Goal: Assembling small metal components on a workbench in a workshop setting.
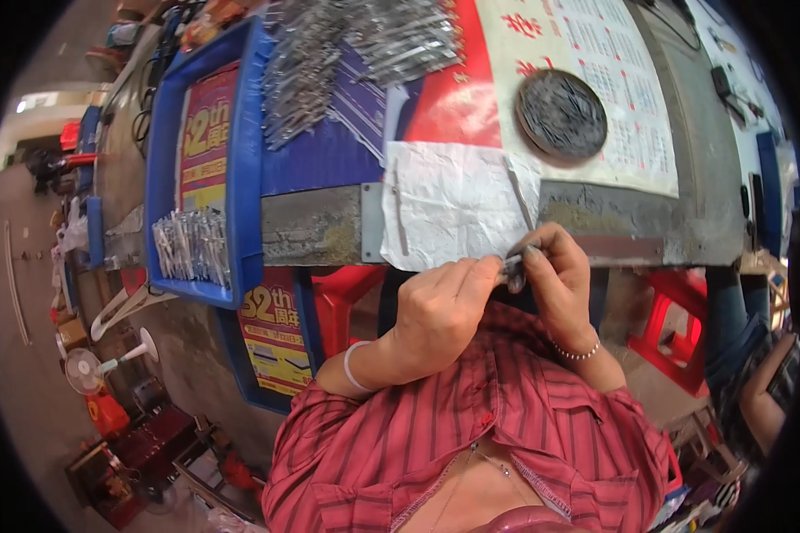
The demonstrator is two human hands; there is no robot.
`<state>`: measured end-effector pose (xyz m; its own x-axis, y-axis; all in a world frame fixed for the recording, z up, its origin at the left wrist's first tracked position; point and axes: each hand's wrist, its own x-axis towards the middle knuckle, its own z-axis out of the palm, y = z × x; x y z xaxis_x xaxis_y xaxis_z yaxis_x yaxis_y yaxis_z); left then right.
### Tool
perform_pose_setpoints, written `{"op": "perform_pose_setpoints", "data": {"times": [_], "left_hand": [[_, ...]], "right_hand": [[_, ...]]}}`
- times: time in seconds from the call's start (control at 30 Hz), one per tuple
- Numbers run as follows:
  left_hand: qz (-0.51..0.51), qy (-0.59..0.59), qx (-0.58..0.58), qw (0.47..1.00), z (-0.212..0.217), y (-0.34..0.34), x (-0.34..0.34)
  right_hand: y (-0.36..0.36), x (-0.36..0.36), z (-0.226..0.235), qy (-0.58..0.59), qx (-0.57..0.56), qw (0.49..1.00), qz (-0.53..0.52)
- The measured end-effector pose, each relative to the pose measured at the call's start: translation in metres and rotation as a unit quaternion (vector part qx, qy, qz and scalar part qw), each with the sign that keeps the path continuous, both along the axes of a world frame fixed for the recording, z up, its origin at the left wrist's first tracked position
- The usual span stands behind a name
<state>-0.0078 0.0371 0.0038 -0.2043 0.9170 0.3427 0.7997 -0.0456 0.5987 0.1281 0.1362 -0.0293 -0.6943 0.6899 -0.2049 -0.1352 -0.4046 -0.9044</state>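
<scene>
Just past the table's front edge, my left hand [440, 311] and my right hand [556, 280] meet with fingers pinched. Between their fingertips is a small silvery metal part [510, 264], mostly covered by the fingers, so its exact kind cannot be made out. Crumpled white paper [458, 200] lies under and beyond the fingertips. On it, a thin grey rod [520, 191] points toward my right hand, and another thin rod [399, 213] rests near the left side. Farther off, a round dish [519, 108] holds many dark, thin pins [564, 111].
Heaps of slender metal pieces [307, 75] lie on blue sheeting at the back. To the left stands a blue tray [250, 160] with similar metal pieces [191, 246] at its near end. Red stools [671, 324] are below the table. Another person's arm [769, 391] shows at far right.
</scene>
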Motion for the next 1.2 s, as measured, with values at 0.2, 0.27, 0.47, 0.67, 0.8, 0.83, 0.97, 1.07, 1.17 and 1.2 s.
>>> {"op": "perform_pose_setpoints", "data": {"times": [0.2, 0.27, 0.47, 0.67, 0.8, 0.83, 0.97, 1.07, 1.17, 1.2], "left_hand": [[0.04, -0.049, 0.02, 0.998, 0.015, -0.003, -0.043], [0.098, -0.011, 0.056, 0.994, 0.027, -0.004, -0.072], [0.21, -0.088, 0.124, 0.966, 0.036, 0.017, -0.153], [0.22, 0.062, 0.117, 0.966, 0.025, 0.063, -0.202], [0.227, 0.144, 0.08, 0.96, -0.007, 0.083, -0.236], [0.227, 0.172, 0.067, 0.956, -0.013, 0.086, -0.24], [0.232, 0.222, 0.026, 0.947, -0.032, 0.087, -0.251], [0.228, 0.234, 0.019, 0.945, -0.036, 0.084, -0.257], [0.231, 0.251, 0.031, 0.94, -0.037, 0.082, -0.26], [0.219, 0.232, 0.033, 0.947, -0.033, 0.089, -0.253]], "right_hand": [[0.021, 0.019, 0.005, -0.046, 0.106, 0.983, -0.14], [0.03, 0.027, 0.001, -0.081, 0.18, 0.967, -0.163], [0.04, 0.049, -0.026, -0.095, 0.247, 0.945, -0.193], [0.04, 0.045, -0.036, -0.092, 0.365, 0.912, -0.162], [0.043, 0.043, -0.039, -0.087, 0.342, 0.921, -0.164], [0.044, 0.044, -0.04, -0.095, 0.367, 0.911, -0.161], [0.043, 0.042, -0.038, -0.109, 0.405, 0.892, -0.17], [0.043, 0.038, -0.036, -0.109, 0.42, 0.885, -0.168], [0.044, 0.036, -0.036, -0.111, 0.429, 0.88, -0.171], [0.046, 0.039, -0.034, -0.115, 0.437, 0.875, -0.175]]}}
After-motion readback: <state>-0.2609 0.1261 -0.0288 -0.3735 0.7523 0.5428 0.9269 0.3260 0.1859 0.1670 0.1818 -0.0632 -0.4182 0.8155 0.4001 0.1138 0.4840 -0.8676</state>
